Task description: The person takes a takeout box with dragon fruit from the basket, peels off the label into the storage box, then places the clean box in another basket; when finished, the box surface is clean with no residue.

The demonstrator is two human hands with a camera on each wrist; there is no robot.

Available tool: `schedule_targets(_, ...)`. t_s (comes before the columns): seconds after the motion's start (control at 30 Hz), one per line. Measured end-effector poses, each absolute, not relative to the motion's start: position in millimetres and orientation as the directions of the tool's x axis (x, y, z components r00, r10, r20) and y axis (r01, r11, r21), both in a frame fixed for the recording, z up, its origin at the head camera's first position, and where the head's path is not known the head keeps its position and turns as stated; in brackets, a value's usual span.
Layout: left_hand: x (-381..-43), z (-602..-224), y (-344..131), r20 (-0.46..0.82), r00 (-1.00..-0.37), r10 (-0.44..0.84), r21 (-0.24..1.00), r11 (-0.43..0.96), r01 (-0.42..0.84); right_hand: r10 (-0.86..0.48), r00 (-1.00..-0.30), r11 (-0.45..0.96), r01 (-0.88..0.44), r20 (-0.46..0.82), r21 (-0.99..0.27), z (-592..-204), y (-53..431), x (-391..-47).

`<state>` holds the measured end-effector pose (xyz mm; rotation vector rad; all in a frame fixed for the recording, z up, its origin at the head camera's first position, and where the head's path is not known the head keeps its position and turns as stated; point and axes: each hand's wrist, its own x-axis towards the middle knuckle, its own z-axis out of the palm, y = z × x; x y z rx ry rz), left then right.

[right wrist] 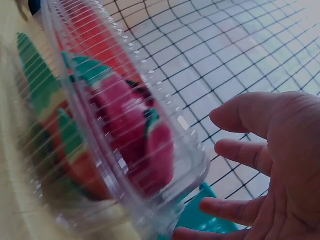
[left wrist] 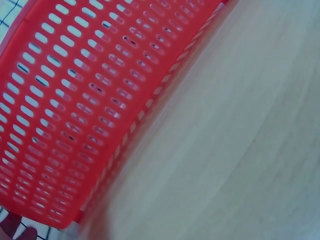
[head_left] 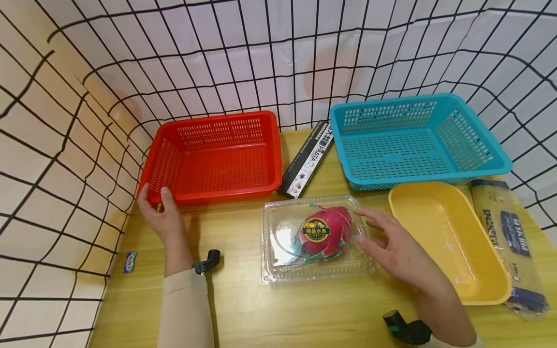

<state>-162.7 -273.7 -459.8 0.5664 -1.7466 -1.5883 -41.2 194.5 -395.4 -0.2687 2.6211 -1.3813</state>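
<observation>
A clear plastic clamshell box lies closed mid-table, with a pink dragon fruit inside that bears a black and gold label. Just off the box's right edge is my right hand, thumb and fingers spread apart and holding nothing. In the right wrist view its fingers point at the box's end wall. My left hand is at the front left corner of the red basket, thumb and fingers loosely parted beside the rim. Only its fingertips show in the left wrist view, near the basket's corner.
A blue basket stands at the back right, and a black and white pasta box leans between the baskets. A yellow tub and a spaghetti pack lie at right. A small green packet lies left. Black wire mesh surrounds the table.
</observation>
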Motion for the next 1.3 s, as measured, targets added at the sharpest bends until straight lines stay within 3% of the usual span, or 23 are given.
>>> schedule_targets(0.13, -161, -451, -275, 0.166, -0.634, -0.755, 0.985, 0.154, 0.074, -0.241, -0.970, 0.560, -0.135, -0.006, -0.817, -390, 188, -49)
schedule_targets(0.3, -154, -427, -270, 0.162, -0.550, -0.819, 0.983, 0.186, 0.013, -0.231, -0.973, 0.615, -0.166, 0.025, -0.771, -381, 180, -57)
schedule_targets(0.5, -141, -393, -250, 0.361, -0.502, -0.786, 0.931, 0.338, 0.140, -0.211, -0.976, 0.633, -0.179, 0.055, -0.753, -376, 168, -71)
schedule_targets(0.67, -135, -375, -232, 0.523, -0.508, -0.684, 0.852, 0.432, 0.296, -0.225, -0.971, 0.614, -0.209, 0.085, -0.761, -375, 159, -81)
schedule_targets(0.8, -135, -372, -228, 0.581, -0.542, -0.607, 0.813, 0.417, 0.406, -0.252, -0.964, 0.597, -0.225, 0.086, -0.770, -376, 154, -86)
schedule_targets(0.97, -132, -374, -220, 0.606, -0.633, -0.481, 0.795, 0.355, 0.492, -0.289, -0.953, 0.593, -0.256, 0.095, -0.764, -379, 149, -91)
schedule_targets(1.3, -130, -375, -181, 0.653, -0.748, -0.116, 0.740, 0.308, 0.598, -0.361, -0.926, 0.574, -0.316, 0.113, -0.755, -386, 145, -98)
